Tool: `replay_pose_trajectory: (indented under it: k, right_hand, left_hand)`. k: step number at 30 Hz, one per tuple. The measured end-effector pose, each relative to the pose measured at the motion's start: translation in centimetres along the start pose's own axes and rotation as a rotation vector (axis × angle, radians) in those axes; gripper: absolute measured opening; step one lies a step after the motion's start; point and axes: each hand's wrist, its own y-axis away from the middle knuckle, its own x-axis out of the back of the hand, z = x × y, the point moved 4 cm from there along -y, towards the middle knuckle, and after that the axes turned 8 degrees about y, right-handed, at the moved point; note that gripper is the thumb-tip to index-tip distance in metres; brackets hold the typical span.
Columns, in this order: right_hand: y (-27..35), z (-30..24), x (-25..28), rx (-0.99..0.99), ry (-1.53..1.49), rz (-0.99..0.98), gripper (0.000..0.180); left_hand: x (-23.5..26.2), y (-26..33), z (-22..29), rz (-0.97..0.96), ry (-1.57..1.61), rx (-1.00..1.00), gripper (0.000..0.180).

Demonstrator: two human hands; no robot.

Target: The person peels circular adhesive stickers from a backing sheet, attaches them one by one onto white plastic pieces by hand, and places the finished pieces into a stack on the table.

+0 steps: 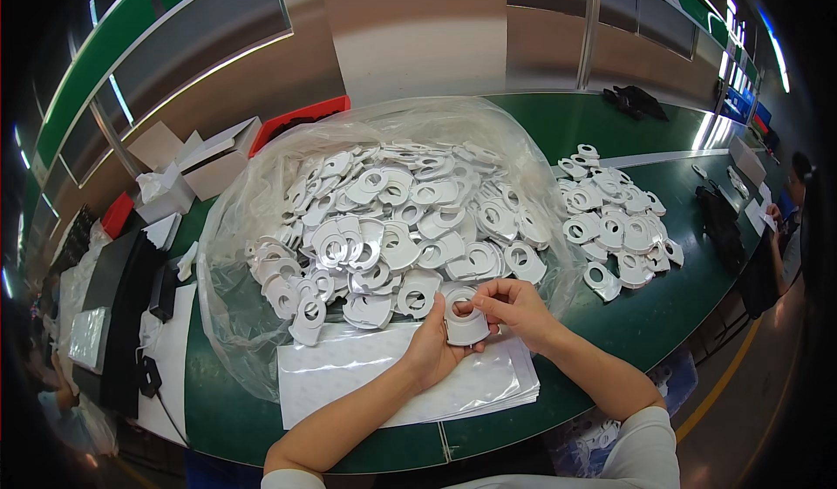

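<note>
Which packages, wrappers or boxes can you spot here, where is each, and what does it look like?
Clear plastic bag: centre of the green table, spread open, holding white ring-shaped parts.
White cardboard boxes: far left of the bag, open flaps.
Red bin: behind the bag, rectangular.
White backing sheets: under both hands, stacked flat.

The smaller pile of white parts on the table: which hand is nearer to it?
Right. The right hand lies below-left of the smaller pile; the left hand is farther left.

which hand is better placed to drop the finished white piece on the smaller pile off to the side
Probably the right hand: the smaller pile lies on its side, while the left hand cradles the white piece from below, nearer the bag.
</note>
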Motion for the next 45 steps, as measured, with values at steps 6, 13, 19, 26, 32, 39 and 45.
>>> replay_pose_trajectory:
  k: [6, 13, 19, 26, 32, 39, 45]
  right_hand:
    - [-0.1, 0.1, 0.0, 0.002, 0.001, -0.002, 0.018]
    - [0.1, -0.1, -0.1, 0.031, 0.023, -0.016, 0.017]
    - [-0.1, 0.3, 0.0, 0.040, 0.018, -0.005, 0.017]
    - [-0.2, 0.3, 0.1, 0.069, 0.053, -0.003, 0.018]
    - [-0.2, 0.1, 0.0, 0.073, 0.074, -0.003, 0.019]
    - [0.2, -0.8, -0.4, 0.077, 0.165, 0.024, 0.018]
    - [1.6, -3.9, -1.1, 0.657, 0.889, 0.333, 0.024]
  left_hand:
    - [0.1, 0.0, 0.0, -0.004, -0.003, -0.004, 0.062]
    - [0.0, 0.2, 0.1, -0.030, -0.005, -0.007, 0.063]
    - [0.2, 0.0, 0.0, -0.001, 0.000, -0.003, 0.064]
    - [0.2, 0.1, 0.1, -0.008, -0.001, -0.005, 0.064]
    - [0.4, 0.0, 0.0, -0.094, 0.042, -0.023, 0.047]
    - [1.3, -0.2, -0.3, -0.084, -0.032, -0.010, 0.027]
    - [1.0, 0.3, -0.1, 0.063, -0.019, -0.067, 0.022]
